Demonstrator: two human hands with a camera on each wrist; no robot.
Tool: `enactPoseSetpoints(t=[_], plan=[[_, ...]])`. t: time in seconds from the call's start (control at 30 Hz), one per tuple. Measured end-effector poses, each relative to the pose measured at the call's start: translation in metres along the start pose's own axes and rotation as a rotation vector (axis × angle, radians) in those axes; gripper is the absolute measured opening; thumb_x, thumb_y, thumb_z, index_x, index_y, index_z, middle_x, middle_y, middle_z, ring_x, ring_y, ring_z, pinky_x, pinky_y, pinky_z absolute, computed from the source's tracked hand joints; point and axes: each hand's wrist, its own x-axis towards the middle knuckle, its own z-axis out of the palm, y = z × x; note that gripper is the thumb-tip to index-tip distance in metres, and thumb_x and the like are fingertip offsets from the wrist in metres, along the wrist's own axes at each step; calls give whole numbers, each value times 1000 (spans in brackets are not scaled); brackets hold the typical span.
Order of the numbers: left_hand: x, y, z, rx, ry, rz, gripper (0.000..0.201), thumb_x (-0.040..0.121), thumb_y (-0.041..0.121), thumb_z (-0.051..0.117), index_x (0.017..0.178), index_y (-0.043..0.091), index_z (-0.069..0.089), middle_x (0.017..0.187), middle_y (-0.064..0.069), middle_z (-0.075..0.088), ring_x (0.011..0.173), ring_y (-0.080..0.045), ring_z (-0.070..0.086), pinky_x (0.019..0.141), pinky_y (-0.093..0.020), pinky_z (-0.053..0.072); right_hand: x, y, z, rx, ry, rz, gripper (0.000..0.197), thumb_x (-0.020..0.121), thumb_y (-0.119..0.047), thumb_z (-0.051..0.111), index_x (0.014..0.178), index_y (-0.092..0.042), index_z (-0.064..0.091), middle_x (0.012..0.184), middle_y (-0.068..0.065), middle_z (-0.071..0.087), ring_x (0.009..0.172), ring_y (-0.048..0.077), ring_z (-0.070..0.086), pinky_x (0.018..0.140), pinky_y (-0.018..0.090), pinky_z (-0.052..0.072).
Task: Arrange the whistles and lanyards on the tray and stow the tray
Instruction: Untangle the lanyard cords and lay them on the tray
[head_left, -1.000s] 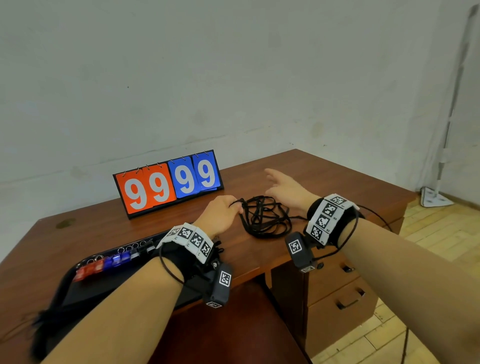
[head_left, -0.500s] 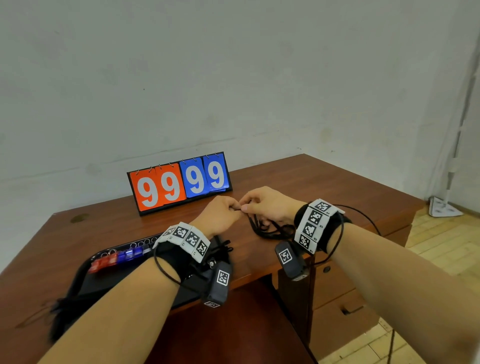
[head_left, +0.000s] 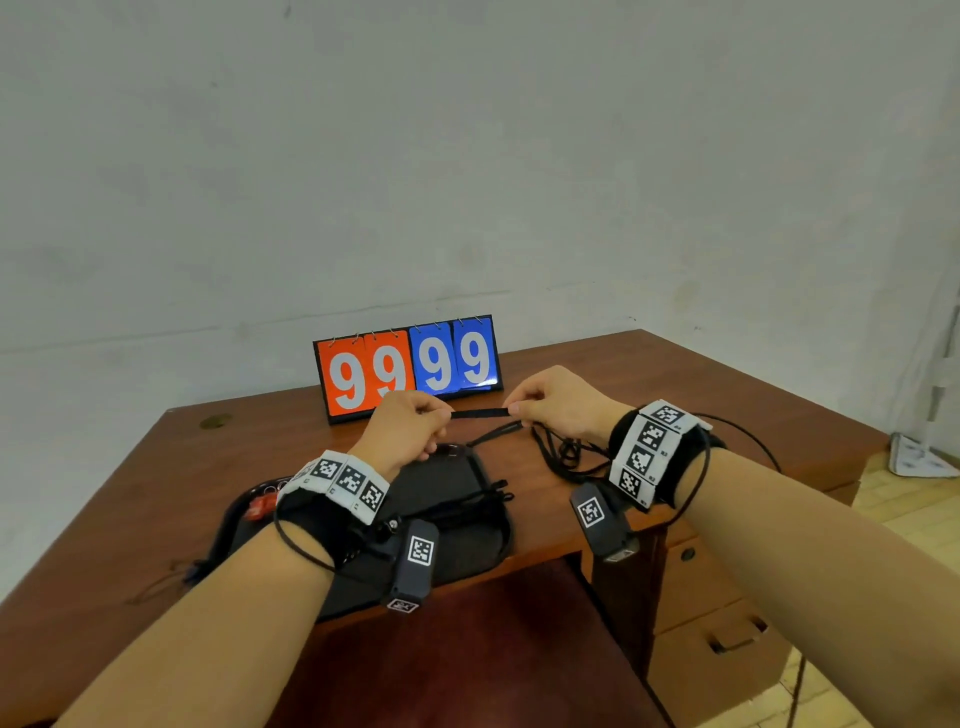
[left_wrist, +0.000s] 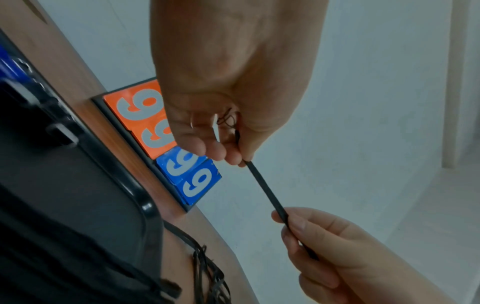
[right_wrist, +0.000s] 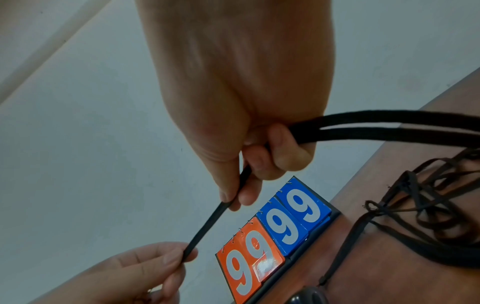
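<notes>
A black lanyard (head_left: 480, 413) (left_wrist: 267, 191) (right_wrist: 207, 224) is stretched taut between my two hands above the desk. My left hand (head_left: 410, 426) (left_wrist: 228, 123) pinches one end. My right hand (head_left: 558, 408) (right_wrist: 244, 127) pinches the other end, and its strands trail back through the fist toward a tangled pile of black lanyards (head_left: 566, 457) (right_wrist: 426, 216) on the desk. The black tray (head_left: 467, 525) (left_wrist: 145, 205) lies under my left wrist at the front edge. It holds several black lanyards and a red whistle (head_left: 262, 506).
An orange and blue flip scoreboard (head_left: 408, 366) reading 99 99 stands at the back of the wooden desk (head_left: 701, 379). Drawers (head_left: 722, 623) sit under the desk's right side. A dark red chair seat (head_left: 467, 649) is below the front edge.
My hands met over the lanyard pile, then rose and drew apart, pulling one lanyard taut between them. The head view shifted left and closer.
</notes>
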Motion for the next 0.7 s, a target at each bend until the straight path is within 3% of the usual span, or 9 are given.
enactPoseSetpoints(t=[0.07,0.13,0.23,0.3,0.4,0.53,0.6,0.7], plan=[[-6,-7,-19,29,22,3,12,98,15,58,99,15,69,80,-7,68,61,-13,58,58,-24,52,0,-8,5,10,0,-17,18,95,-21,63,105,-13,75,82,5,74,77,9,66,69,12,42],[-13,-16,-41,53,42,-15,12,99,13,57,99,15,69,81,-7,67,61,-13,58,57,-23,52,1,-15,12,23,4,-40,18,94,-19,63,101,-9,76,81,9,74,68,0,63,66,9,40],[-25,-31,-75,79,105,-50,12,99,11,56,99,15,67,83,-8,67,62,-15,58,57,-24,52,2,-25,23,15,-20,-43,16,94,-20,64,100,-11,76,78,3,73,54,-10,57,57,5,38],[-34,-43,-96,97,142,-84,15,99,9,54,101,16,67,86,-9,68,64,-16,58,59,-26,52,2,-31,30,-3,-50,-44,14,94,-22,65,100,-15,75,80,0,74,58,-10,59,58,5,38],[-49,-63,-124,90,181,-140,20,100,7,49,100,16,67,86,-10,67,63,-17,56,57,-29,50,3,-38,40,-20,-63,-65,13,93,-20,65,86,-21,75,86,4,76,72,-3,64,64,5,39],[-68,-86,-154,121,222,-169,21,100,4,49,96,13,68,81,-10,67,57,-15,54,52,-25,44,2,-40,56,-31,-79,-48,14,95,-20,62,100,-15,74,84,2,74,50,-12,55,55,6,38],[-77,-96,-166,134,251,-180,22,99,1,50,90,11,67,78,-12,67,54,-17,52,50,-25,43,1,-36,61,-47,-93,-27,17,96,-21,61,98,-12,75,86,-1,74,45,-12,53,52,8,37],[-87,-111,-181,185,276,-184,18,98,0,50,93,4,67,76,-12,68,52,-19,51,53,-25,43,0,-27,65,-37,-97,-2,23,96,-15,60,93,1,76,80,-7,70,50,-19,52,64,13,37]])
